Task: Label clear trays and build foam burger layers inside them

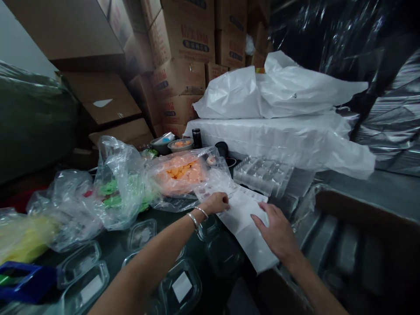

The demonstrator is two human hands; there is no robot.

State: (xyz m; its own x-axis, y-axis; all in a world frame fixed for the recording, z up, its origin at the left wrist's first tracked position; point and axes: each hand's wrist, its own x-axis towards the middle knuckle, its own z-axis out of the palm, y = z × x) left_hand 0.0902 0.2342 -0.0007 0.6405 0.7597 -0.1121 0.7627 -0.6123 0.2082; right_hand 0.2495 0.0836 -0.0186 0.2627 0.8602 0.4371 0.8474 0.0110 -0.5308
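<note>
My left hand, with bracelets on the wrist, has its fingers curled at the near left edge of a white sheet on the dark table. My right hand rests flat on the same sheet, fingers stretched out toward the left hand. Just beyond the sheet lies a clear plastic bag of orange pieces. To the right of the sheet stands a stack of clear compartment trays.
Clear bags with green pieces and yellow pieces lie at the left. Several clear lidded containers sit near me. Stacked cardboard boxes and white plastic-wrapped bundles fill the back. A blue tape dispenser is at lower left.
</note>
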